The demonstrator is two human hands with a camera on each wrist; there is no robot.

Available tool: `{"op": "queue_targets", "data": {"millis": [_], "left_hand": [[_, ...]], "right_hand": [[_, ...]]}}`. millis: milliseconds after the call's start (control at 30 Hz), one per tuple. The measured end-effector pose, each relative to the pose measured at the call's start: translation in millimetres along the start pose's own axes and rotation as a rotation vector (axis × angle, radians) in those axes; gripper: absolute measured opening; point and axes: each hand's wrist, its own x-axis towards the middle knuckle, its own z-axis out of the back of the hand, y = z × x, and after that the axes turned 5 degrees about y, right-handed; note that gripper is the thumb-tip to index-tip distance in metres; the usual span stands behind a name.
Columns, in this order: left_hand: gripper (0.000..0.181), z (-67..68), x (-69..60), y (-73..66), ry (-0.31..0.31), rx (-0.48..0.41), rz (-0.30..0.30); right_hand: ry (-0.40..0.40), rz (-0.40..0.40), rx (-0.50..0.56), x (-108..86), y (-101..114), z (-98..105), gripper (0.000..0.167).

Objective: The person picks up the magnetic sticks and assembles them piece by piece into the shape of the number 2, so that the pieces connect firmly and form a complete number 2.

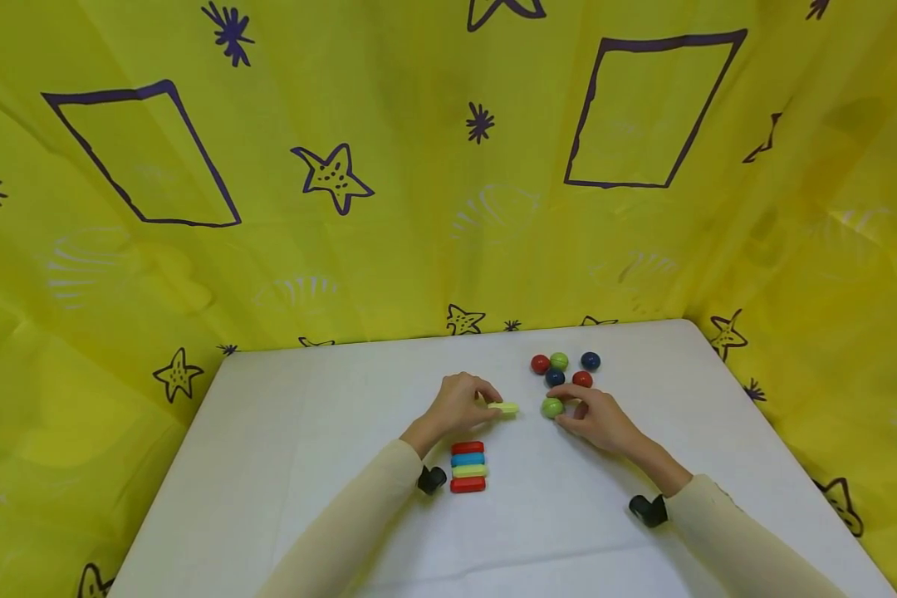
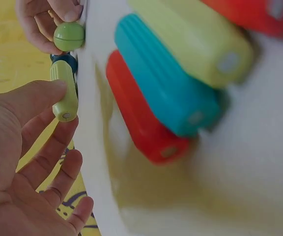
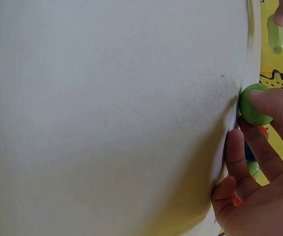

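Observation:
Between thumb and fingertips, my left hand pinches a pale yellow-green ridged bar with a round inset in its end. My right hand holds a green ball with a seam round it, thumb on one side and fingertip on the other. The bar and the ball are a short gap apart. Below the left hand, several similar bars lie side by side in a stack: a red bar, a yellow-green bar, a blue bar and another red bar.
Beyond the right hand sits a loose cluster of balls: a red ball, a green ball, a dark blue ball, another red ball and another dark blue ball. The white table meets a yellow patterned curtain.

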Motion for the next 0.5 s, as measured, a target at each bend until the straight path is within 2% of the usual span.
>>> {"op": "queue_targets", "data": {"millis": [133, 500], "left_hand": [[0.015, -4.9, 6.0, -3.9, 0.001, -0.009, -0.002], [0.015, -14.5, 12.8, -12.5, 0.007, -0.040, 0.063]], "right_hand": [[0.014, 0.003, 0.007, 0.1, 0.5, -0.6, 0.038], [0.027, -0.001, 0.011, -1.4, 1.1, -1.1, 0.038]]}}
